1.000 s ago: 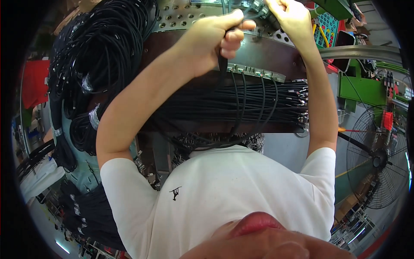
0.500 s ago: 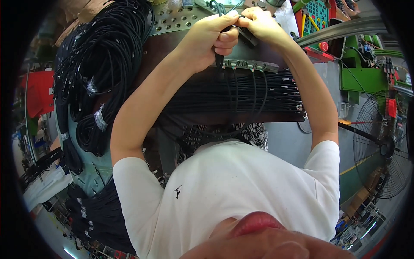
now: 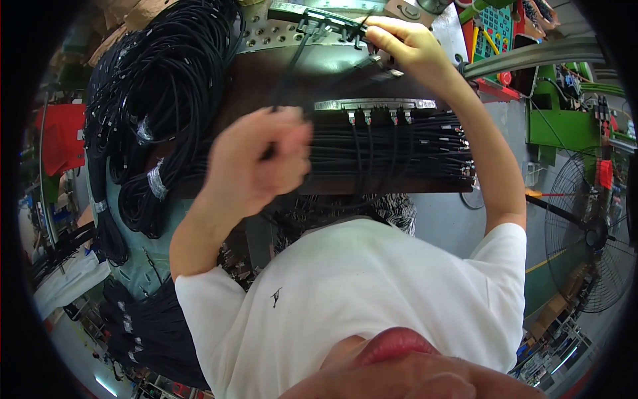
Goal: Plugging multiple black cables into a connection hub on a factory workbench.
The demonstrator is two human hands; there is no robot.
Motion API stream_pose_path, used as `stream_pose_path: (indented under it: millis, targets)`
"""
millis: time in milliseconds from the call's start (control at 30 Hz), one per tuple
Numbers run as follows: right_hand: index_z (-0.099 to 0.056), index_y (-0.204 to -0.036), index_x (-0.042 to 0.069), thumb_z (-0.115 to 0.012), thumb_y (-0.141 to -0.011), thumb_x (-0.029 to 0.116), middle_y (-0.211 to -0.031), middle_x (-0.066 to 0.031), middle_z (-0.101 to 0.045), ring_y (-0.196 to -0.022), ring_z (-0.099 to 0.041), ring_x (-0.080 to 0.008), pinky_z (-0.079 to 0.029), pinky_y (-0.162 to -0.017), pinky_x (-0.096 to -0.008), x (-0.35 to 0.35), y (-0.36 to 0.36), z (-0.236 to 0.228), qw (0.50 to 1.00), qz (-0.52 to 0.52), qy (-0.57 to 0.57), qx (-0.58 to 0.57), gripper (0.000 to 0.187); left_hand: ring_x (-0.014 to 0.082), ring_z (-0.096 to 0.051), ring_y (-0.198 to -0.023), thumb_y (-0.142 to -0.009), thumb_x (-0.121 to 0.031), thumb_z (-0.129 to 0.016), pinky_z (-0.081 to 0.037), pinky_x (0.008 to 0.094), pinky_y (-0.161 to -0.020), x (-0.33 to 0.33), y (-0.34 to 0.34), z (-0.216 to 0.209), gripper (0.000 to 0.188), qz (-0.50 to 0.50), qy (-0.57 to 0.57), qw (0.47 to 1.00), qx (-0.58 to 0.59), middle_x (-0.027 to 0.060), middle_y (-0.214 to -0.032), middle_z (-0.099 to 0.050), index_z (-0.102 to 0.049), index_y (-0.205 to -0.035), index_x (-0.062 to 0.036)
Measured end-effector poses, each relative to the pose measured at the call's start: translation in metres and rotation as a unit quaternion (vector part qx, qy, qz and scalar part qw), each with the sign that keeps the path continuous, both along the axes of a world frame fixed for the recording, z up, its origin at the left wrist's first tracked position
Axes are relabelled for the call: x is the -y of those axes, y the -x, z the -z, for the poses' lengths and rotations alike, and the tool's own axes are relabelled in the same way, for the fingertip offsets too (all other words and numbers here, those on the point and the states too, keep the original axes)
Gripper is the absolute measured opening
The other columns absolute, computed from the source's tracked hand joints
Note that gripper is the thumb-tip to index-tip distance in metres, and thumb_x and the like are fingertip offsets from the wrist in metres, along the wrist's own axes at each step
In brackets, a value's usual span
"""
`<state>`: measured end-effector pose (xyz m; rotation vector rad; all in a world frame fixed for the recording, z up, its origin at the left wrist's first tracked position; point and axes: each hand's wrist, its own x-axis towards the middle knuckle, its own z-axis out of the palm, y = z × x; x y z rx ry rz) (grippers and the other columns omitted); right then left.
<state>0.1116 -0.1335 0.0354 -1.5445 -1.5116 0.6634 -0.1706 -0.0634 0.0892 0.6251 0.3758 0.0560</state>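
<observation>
My left hand (image 3: 262, 159), blurred by motion, is closed with curled fingers over the left part of the table. A black cable (image 3: 290, 73) stretches up from it to a dark metal bar (image 3: 312, 18) with small clips, tilted at the far edge of the work area. My right hand (image 3: 413, 52) pinches the right end of that bar between thumb and fingers. Nearer to me lies a second metal bar (image 3: 332, 105), where several cable ends with connectors sit side by side. Their cables drape across a bundle of straight black cables (image 3: 325, 149).
Large coils of black cable (image 3: 169, 80) are heaped at the left. A perforated metal plate (image 3: 262, 33) lies at the far side. The brown table's near edge (image 3: 412, 188) runs before my body. At right stand a green control panel (image 3: 492, 33) and a fan (image 3: 593, 233).
My left hand has swung from beside the right hand down and left towards me, drawing the cable with it. The clip bar has come into view at my right hand, which stays far forward.
</observation>
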Motion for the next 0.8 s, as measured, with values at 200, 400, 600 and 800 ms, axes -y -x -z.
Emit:
stream_pose_path:
  millis: [200,400,600,800]
  targets:
    - [-0.067,-0.114,0.011,-0.063,-0.091,0.027,-0.095,-0.0059,-0.062,-0.090,-0.057,-0.0254,-0.045,-0.083,-0.0370,0.006,-0.025,0.039,0.934,0.006,-0.133,0.333,0.028,0.0146,-0.047,-0.067,-0.106,-0.019,-0.036,-0.043,0.0271,-0.066,-0.173,0.116,-0.014,0.026,-0.352,-0.272,0.876,0.188,0.0062,-0.071,-0.045,-0.050,-0.093,-0.0015]
    - [-0.067,-0.108,0.009,-0.071,-0.083,0.020,-0.106,-0.0038,-0.058,-0.096,-0.054,-0.0257,-0.045,-0.085,-0.0365,0.043,0.002,0.013,0.912,0.097,-0.157,0.366,0.028,0.0266,-0.052,-0.122,-0.098,-0.043,-0.053,-0.038,0.0389,-0.105,-0.232,0.152,0.053,0.054,-0.458,-0.639,0.467,-0.406,0.0194,-0.129,-0.057,-0.053,-0.133,-0.0021]
    - [-0.064,-0.110,0.007,-0.071,-0.082,0.014,-0.104,-0.0079,-0.061,-0.095,-0.058,-0.0283,-0.049,-0.082,-0.0380,0.086,0.045,0.024,0.947,0.049,-0.086,0.306,0.030,0.0108,-0.062,-0.069,-0.103,-0.029,-0.045,-0.050,0.0242,-0.064,-0.037,0.001,0.029,0.037,0.090,-0.472,0.868,-0.128,0.0065,-0.085,-0.068,-0.068,-0.104,0.0001]
    - [-0.065,-0.095,0.007,-0.072,-0.079,0.011,-0.094,-0.0062,-0.063,-0.089,-0.060,-0.0262,-0.049,-0.077,-0.0364,0.079,0.049,0.028,0.963,0.102,-0.064,0.239,0.018,0.0129,-0.064,-0.063,-0.100,-0.028,-0.053,-0.053,0.0264,-0.061,0.019,-0.028,0.042,0.037,0.209,-0.543,0.793,-0.180,0.0070,-0.069,-0.066,-0.069,-0.094,0.0054]
